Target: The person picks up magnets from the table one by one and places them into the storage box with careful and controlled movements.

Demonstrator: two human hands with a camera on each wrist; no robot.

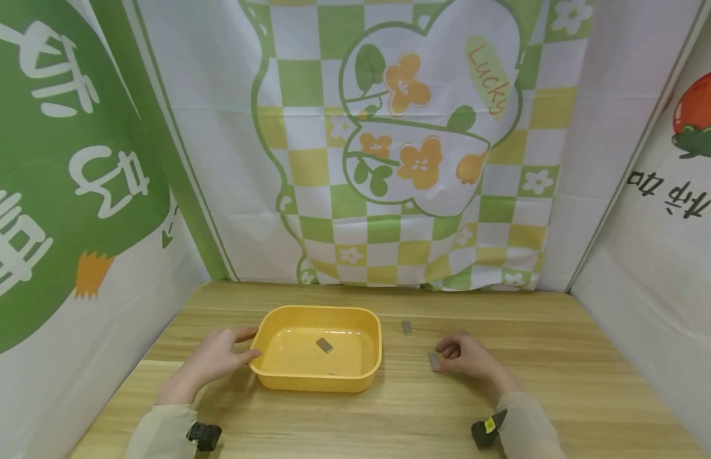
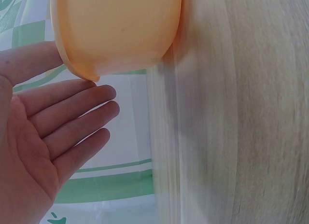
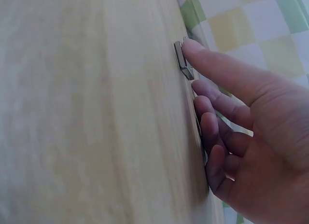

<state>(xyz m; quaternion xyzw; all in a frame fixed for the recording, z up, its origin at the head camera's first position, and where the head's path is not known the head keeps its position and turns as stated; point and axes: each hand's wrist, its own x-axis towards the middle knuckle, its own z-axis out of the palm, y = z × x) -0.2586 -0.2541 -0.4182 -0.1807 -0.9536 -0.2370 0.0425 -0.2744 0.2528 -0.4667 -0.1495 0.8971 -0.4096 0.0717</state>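
Observation:
A yellow plastic basin (image 1: 318, 384) stands on the table, with a small grey metal-looking block (image 1: 324, 345) lying inside and part of another by its near wall. At the basin's left end is my left hand (image 1: 218, 357); its thumb and straight fingers touch the rim (image 2: 77, 74). My right hand (image 1: 470, 357), to the right of the basin, has its thumb and index fingertip at opposite edges of a small grey block (image 3: 181, 60), low at the tabletop. Its other fingers are curled. Whether that block is lifted is hard to see.
Another grey block (image 1: 407, 327) lies on the wooden table (image 1: 344, 427) between the basin and my right hand. Part of one more block (image 1: 463, 332) shows behind that hand. A patterned cloth (image 1: 413, 248) hangs along the back edge, with printed panels at both sides.

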